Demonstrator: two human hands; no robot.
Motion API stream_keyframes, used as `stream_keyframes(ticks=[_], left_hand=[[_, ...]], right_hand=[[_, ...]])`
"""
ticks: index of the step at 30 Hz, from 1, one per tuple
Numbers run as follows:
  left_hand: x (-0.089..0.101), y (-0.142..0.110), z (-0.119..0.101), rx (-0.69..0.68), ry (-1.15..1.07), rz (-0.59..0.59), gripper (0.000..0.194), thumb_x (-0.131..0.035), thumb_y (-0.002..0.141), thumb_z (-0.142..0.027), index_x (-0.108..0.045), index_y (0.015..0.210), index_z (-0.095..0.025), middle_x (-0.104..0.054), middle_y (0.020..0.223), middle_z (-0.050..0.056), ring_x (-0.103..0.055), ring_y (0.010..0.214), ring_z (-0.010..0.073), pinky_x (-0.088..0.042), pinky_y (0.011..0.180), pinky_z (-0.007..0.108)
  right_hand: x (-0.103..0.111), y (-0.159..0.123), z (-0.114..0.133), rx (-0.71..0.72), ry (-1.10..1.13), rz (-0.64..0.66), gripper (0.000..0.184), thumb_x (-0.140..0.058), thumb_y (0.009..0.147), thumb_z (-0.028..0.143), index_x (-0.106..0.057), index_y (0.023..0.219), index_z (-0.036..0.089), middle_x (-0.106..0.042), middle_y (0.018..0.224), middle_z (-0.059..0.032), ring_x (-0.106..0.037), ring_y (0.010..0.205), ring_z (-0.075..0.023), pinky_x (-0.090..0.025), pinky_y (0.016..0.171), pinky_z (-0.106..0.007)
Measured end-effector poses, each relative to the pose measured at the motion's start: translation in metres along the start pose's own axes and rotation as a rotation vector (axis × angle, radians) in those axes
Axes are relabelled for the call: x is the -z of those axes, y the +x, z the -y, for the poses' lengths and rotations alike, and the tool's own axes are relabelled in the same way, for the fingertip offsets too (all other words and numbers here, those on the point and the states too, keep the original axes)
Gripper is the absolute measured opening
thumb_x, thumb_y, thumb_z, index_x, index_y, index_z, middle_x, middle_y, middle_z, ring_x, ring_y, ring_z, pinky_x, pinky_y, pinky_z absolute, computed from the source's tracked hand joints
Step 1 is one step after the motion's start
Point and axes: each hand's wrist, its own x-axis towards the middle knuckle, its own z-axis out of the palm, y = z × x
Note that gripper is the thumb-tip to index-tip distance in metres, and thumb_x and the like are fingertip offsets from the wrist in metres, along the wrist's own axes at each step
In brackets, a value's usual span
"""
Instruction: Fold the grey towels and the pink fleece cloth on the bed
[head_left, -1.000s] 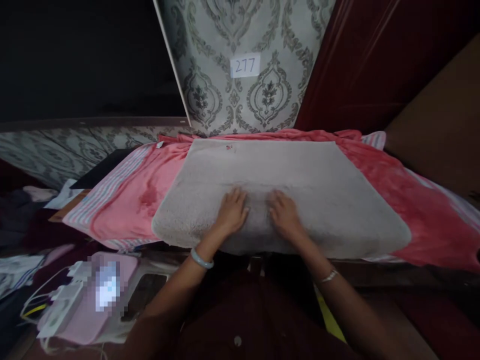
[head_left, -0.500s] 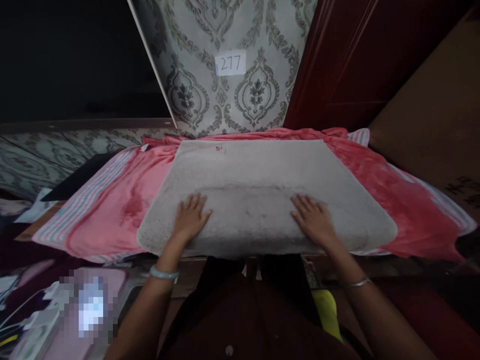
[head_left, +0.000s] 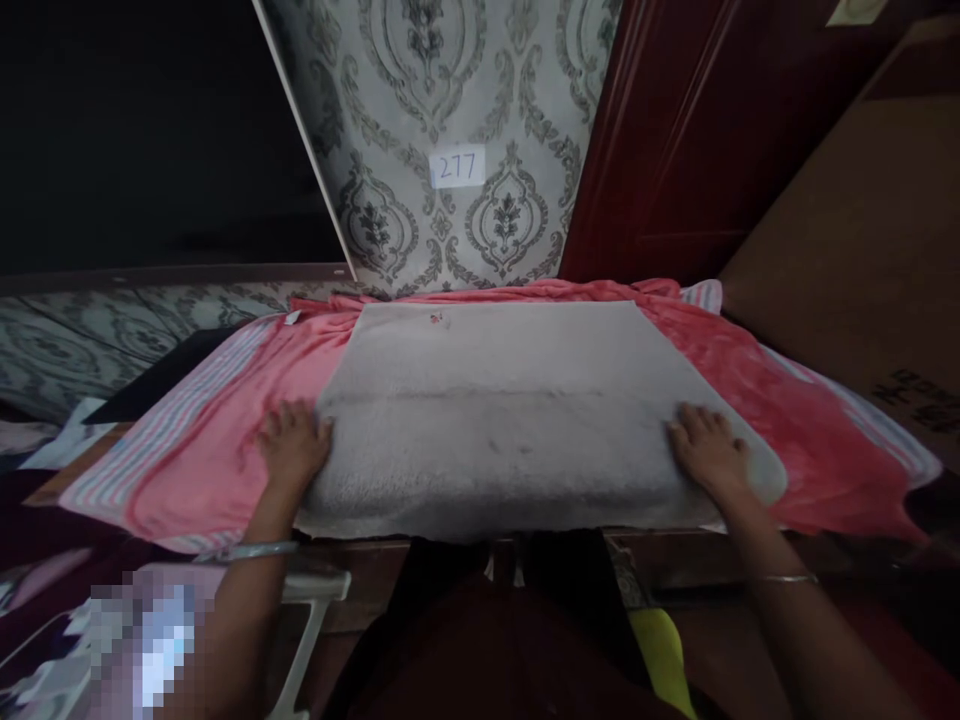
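A folded grey plush cloth (head_left: 495, 430) lies flat in front of me, with a crease running across its middle and a small red mark near its far left corner. Beneath it spreads a pink-red blanket (head_left: 217, 420) with striped edges. My left hand (head_left: 294, 442) rests flat with fingers spread at the cloth's left edge, partly over the pink blanket. Near the right edge, my right hand (head_left: 709, 447) lies open on the grey cloth, fingers apart. Neither hand holds anything.
Behind the cloth is a patterned wall with a paper marked 277 (head_left: 457, 166). A dark screen (head_left: 150, 130) stands at the left. To the right are a dark red door panel (head_left: 675, 130) and a cardboard box (head_left: 862, 220). Something yellow (head_left: 661, 660) is below.
Both hands have slid apart, the left one outward to the left edge and the right one outward to the right. The view has tilted slightly upward.
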Motion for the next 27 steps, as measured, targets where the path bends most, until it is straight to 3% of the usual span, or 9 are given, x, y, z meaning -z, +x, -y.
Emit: stream_keyframes(ticks=[2, 6, 7, 9, 12, 15, 18, 23, 27], left_hand=[[-0.008, 0.008, -0.042, -0.053, -0.01, 0.0, 0.056, -0.043, 0.102, -0.04, -0.045, 0.151, -0.012, -0.034, 0.164, 0.021, -0.026, 0.153, 0.0396, -0.029, 0.119, 0.065], [-0.028, 0.012, -0.147, -0.585, -0.09, 0.21, 0.062, -0.035, 0.103, -0.043, -0.032, 0.16, -0.019, -0.022, 0.17, 0.012, -0.016, 0.159, 0.0279, -0.013, 0.127, 0.057], [-0.033, 0.012, -0.168, -0.661, -0.102, 0.245, 0.063, -0.033, 0.104, -0.045, -0.03, 0.161, -0.019, -0.02, 0.171, 0.011, -0.015, 0.159, 0.0264, -0.013, 0.128, 0.055], [-0.042, 0.011, -0.199, -0.701, -0.101, 0.274, 0.064, -0.031, 0.104, -0.047, -0.029, 0.161, -0.018, -0.019, 0.171, 0.011, -0.015, 0.159, 0.0261, -0.014, 0.127, 0.056], [-0.053, 0.013, -0.212, -0.698, -0.079, 0.258, 0.064, -0.032, 0.104, -0.049, -0.03, 0.161, -0.021, -0.02, 0.171, 0.01, -0.015, 0.159, 0.0269, -0.013, 0.127, 0.057], [-0.054, 0.024, -0.198, -0.671, -0.048, 0.251, 0.063, -0.034, 0.103, -0.051, -0.031, 0.161, -0.027, -0.021, 0.171, 0.006, -0.015, 0.159, 0.028, -0.013, 0.127, 0.057], [-0.049, 0.042, -0.166, -0.522, 0.006, 0.238, 0.063, -0.034, 0.103, -0.051, -0.033, 0.161, -0.027, -0.023, 0.171, 0.007, -0.016, 0.158, 0.0308, -0.016, 0.126, 0.058], [-0.036, 0.068, -0.088, -0.282, 0.031, 0.139, 0.059, -0.032, 0.104, -0.049, -0.04, 0.157, -0.026, -0.034, 0.167, 0.008, -0.027, 0.154, 0.0339, -0.025, 0.122, 0.058], [-0.022, 0.07, -0.037, -0.187, 0.016, 0.033, 0.05, -0.054, 0.099, -0.047, -0.054, 0.143, -0.022, -0.052, 0.151, 0.013, -0.051, 0.135, 0.0322, -0.043, 0.111, 0.057]], right_hand=[[0.001, -0.001, 0.049, 0.163, 0.032, -0.04, 0.059, -0.024, 0.104, 0.039, -0.046, 0.153, 0.016, -0.039, 0.162, -0.017, -0.034, 0.15, -0.0341, -0.037, 0.113, -0.063], [0.0, -0.003, 0.158, 0.482, 0.087, 0.072, 0.059, -0.03, 0.102, 0.031, -0.039, 0.158, 0.019, -0.03, 0.167, -0.0121, -0.029, 0.153, -0.0294, -0.03, 0.12, -0.057], [-0.001, -0.003, 0.18, 0.545, 0.104, 0.095, 0.059, -0.031, 0.101, 0.029, -0.037, 0.159, 0.02, -0.028, 0.168, -0.0117, -0.027, 0.154, -0.0288, -0.029, 0.12, -0.057], [-0.005, -0.004, 0.21, 0.645, 0.121, 0.14, 0.059, -0.031, 0.102, 0.029, -0.035, 0.16, 0.022, -0.027, 0.168, -0.0109, -0.025, 0.155, -0.0275, -0.026, 0.121, -0.058], [-0.013, -0.001, 0.222, 0.723, 0.111, 0.187, 0.058, -0.03, 0.105, 0.037, -0.034, 0.161, 0.026, -0.029, 0.168, -0.008, -0.022, 0.156, -0.0256, -0.023, 0.122, -0.057], [-0.018, 0.014, 0.203, 0.704, 0.067, 0.196, 0.058, -0.029, 0.105, 0.045, -0.033, 0.161, 0.029, -0.026, 0.169, -0.0055, -0.021, 0.156, -0.0262, -0.022, 0.123, -0.057], [-0.019, 0.036, 0.165, 0.559, 0.003, 0.178, 0.059, -0.028, 0.105, 0.047, -0.033, 0.161, 0.029, -0.025, 0.17, -0.0056, -0.022, 0.156, -0.0278, -0.023, 0.122, -0.059], [-0.015, 0.069, 0.069, 0.193, -0.049, 0.16, 0.064, -0.021, 0.104, 0.052, -0.032, 0.162, 0.027, -0.025, 0.17, -0.0072, -0.026, 0.154, -0.0324, -0.028, 0.119, -0.062], [-0.014, 0.077, -0.011, -0.012, -0.02, 0.138, 0.07, -0.019, 0.101, 0.056, -0.039, 0.16, 0.025, -0.03, 0.168, -0.0102, -0.03, 0.151, -0.0376, -0.03, 0.116, -0.067]])
